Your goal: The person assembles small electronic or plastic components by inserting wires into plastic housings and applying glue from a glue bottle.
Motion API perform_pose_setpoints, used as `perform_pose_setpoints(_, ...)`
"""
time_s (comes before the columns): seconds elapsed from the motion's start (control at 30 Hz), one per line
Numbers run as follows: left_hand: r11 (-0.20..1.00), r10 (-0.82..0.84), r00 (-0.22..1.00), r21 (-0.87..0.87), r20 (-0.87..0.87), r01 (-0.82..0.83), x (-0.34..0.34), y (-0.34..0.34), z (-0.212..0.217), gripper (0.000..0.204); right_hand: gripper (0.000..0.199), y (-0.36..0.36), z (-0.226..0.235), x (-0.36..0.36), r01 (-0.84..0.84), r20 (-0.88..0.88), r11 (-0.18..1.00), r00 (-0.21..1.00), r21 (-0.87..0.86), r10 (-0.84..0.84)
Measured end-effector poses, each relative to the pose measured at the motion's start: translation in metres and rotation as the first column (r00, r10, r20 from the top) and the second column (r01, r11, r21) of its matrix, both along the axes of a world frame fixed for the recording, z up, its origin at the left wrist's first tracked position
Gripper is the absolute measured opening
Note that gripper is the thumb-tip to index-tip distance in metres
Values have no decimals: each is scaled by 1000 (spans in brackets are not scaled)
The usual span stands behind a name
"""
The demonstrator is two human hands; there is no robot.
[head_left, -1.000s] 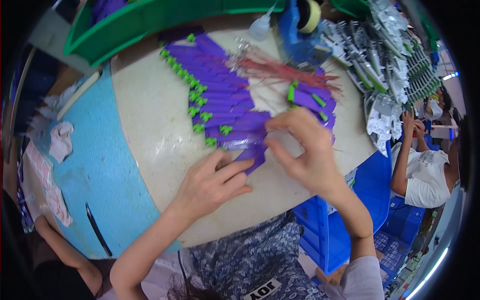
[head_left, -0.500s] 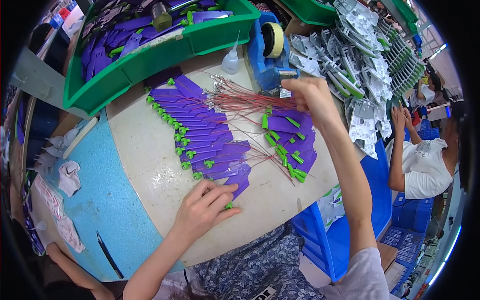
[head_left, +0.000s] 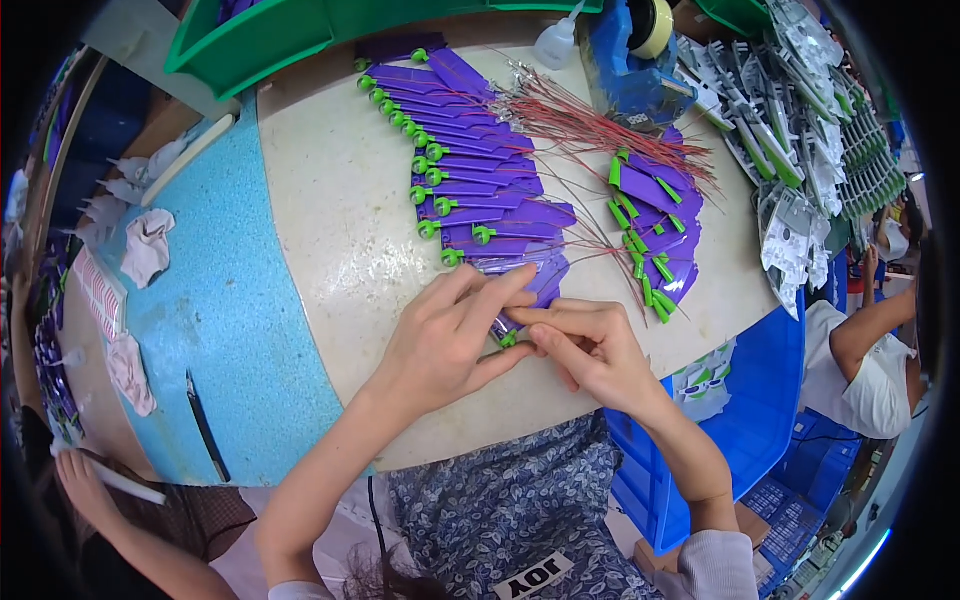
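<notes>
At the near end of a row of overlapping purple plastic pieces [head_left: 475, 165] with round green ends, both my hands meet over one purple piece [head_left: 550, 280]. My left hand [head_left: 445, 335] grips this piece, its thumb close to the small green end [head_left: 508, 338]. My right hand [head_left: 592, 348] is closed in a pinch at the piece's near edge; whatever lies between its fingertips is hidden. Thin red wires [head_left: 590, 120] with silvery ends lie bunched beyond the hands. To their right rests a pile of purple pieces with green tips [head_left: 650, 215].
A blue tape dispenser [head_left: 635, 85] and a small white squeeze bottle [head_left: 555, 45] stand at the back. Grey-white parts [head_left: 790, 170] are heaped at right, above a blue bin [head_left: 755, 380]. A black pen-like tool [head_left: 207, 430] lies on the blue mat [head_left: 240, 330]. Co-workers sit both sides.
My right hand has come from the tape dispenser down to the purple piece beside my left hand. My left hand stays at that piece. The view has shifted, so the table appears higher.
</notes>
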State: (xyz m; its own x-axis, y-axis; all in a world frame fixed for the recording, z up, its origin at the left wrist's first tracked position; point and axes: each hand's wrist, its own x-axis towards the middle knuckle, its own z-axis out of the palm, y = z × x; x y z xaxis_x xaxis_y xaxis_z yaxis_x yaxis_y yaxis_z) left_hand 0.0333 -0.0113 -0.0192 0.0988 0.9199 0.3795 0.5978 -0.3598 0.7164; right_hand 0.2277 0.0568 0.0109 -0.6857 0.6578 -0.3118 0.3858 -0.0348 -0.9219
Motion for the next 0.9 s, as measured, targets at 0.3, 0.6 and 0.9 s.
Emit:
perform_pose_setpoints(0.3,965,188,966,217,-176,-148,17,-24,-16,38,18,-8,-3,-7,3,88,658,991,753,-104)
perform_pose_setpoints(0.6,964,264,948,29,-175,-264,18,-19,8,55,15,65,32,-38,202,-88,693,977,692,-196)
perform_pose_setpoints(0.9,822,537,698,109,-473,-558,-45,101,7,58,49,167,-42,-115,591,-411,380,789,712,-457)
